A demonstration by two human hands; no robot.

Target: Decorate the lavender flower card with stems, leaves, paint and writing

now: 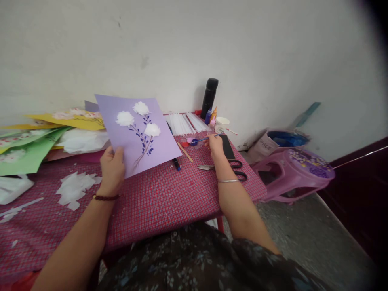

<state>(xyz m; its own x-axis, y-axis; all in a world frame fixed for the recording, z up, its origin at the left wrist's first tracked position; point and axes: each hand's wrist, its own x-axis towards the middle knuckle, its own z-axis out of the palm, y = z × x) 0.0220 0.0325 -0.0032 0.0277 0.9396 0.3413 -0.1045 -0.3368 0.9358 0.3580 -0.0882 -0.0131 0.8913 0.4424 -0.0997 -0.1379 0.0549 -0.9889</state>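
In the head view, purple paper (123, 135) is held above the table (169, 202) in the clamped grip of the left hand (112, 165); a brush (200, 140) is pinched by the right hand (215, 144). "PACE" can be read on a bag (259, 150).

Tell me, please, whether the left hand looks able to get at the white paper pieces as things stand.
Probably yes, but it is occupied: the left hand holds the purple sheet. The white paper pieces lie nearby on the checked tablecloth, with nothing visible blocking the way.
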